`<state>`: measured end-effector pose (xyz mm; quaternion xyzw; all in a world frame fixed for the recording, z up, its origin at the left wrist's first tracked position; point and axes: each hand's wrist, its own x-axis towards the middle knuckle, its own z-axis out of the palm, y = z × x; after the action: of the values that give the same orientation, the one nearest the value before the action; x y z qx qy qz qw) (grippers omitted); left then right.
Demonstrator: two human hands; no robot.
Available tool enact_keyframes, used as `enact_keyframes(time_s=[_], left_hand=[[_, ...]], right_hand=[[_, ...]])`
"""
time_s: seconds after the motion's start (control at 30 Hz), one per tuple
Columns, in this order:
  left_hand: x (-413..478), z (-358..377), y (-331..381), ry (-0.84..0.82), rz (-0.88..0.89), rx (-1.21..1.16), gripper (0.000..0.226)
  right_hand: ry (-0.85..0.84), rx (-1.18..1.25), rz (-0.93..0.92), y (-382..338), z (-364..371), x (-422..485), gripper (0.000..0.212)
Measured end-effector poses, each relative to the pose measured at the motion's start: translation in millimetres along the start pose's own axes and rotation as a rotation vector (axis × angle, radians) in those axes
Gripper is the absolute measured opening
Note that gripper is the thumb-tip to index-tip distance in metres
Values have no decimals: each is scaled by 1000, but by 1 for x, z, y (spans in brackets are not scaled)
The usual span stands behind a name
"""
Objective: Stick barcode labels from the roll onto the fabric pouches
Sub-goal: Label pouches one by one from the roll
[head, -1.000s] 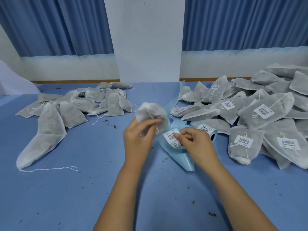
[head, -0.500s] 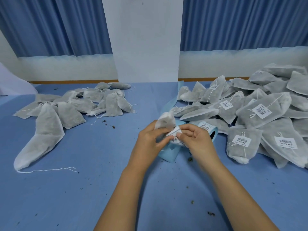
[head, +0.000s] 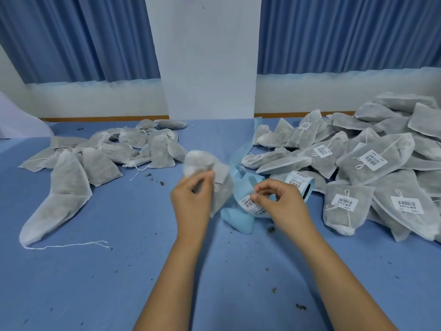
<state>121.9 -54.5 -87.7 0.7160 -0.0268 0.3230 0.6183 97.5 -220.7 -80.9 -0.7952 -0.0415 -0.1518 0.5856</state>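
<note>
Blue-covered table [head: 119, 295] fills the lower frame, worked as a left-to-right line. Right side: the larger heap, labelled pouches [head: 391, 187], many with white barcode stickers facing up; reads as the done stack, kept on the side of the sticking hand. Upper left: a smaller, flatter spread of bare pouches [head: 97, 163] with loose drawstrings, likely the stock not yet done, within reach of the fetching hand. Centre, just in front of the labelled heap: the label roll [head: 299, 181] lies on its side, its pale blue backing strip [head: 241, 222] trailing toward the person and curling on the cloth, so the next sticker comes off between the hands. One pouch [head: 205, 163] is held off the table just left of the strip, blurred. The left hand [head: 191, 204] grips it, fingers curled over its upper part, body hanging free, presumably to offer a flat face. The right hand [head: 284, 206] sits over the strip, thumb and forefinger pinching the edge of a label [head: 247, 202] still lying on the liner; other fingers arched clear, probably to keep off the adhesive. Judged: peeling stage, sticker not yet on this pouch. Dark crumbs [head: 270, 228] dot the cloth near the strip.
</note>
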Motion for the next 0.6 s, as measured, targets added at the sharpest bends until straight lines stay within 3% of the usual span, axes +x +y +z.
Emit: enact_keyframes(time_s=[0.13,0.27,0.4,0.47,0.53,0.6], left_hand=[[8,-11,2,161,-150,-233,19],[1,-4,9,-18,-163,-260,17],[-8,1,11,-196,15,-112,22],[-11,2,10,-242,150,-16,20],[-13,3,9,-260,246,46,16],[-14,3,7,-271,313,83,15]], right_hand=[[218,-147,72,10,-1,6,29],[265,-311,161,17,0,10,36],[183,48,57,6,4,1,30],[101,283,81,-2,6,-2,43],[33,367,139,-10,8,-4,54],[9,393,164,-13,8,-4,49]])
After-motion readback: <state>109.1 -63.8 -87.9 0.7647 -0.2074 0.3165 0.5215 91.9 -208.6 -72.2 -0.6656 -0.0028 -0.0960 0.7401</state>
